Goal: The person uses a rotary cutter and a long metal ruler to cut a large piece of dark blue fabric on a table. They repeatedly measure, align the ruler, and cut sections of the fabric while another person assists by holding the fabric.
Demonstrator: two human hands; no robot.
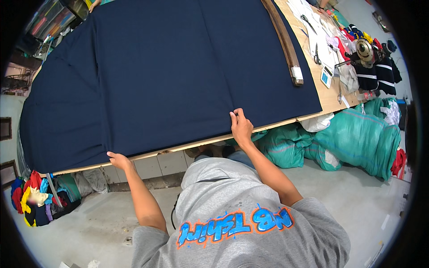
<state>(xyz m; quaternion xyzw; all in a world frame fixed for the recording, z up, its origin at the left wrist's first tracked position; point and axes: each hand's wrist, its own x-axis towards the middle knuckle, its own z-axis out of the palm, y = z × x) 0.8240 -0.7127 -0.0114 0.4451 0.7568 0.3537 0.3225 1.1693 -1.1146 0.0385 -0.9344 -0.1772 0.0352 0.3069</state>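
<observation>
A wide sheet of dark navy fabric (165,67) covers most of the table, with long creases running from its near edge toward the far side. At that near edge my left hand (119,160) is closed on the cloth, its fingertips beside a crease. Farther right, my right hand (241,127) pinches the fabric with thumb and fingers at the foot of another crease. A long, curved-looking brown wooden bar (286,42) with a pale wrapped end lies across the fabric's right side.
Scissors (317,56), a calculator (326,77) and papers occupy the wooden tabletop (328,96) at right. A cutting machine (364,50) stands beyond. Green sacks (353,138) sit below; colourful cloth scraps (40,198) are at lower left. Another person's hand (94,5) touches the far left edge.
</observation>
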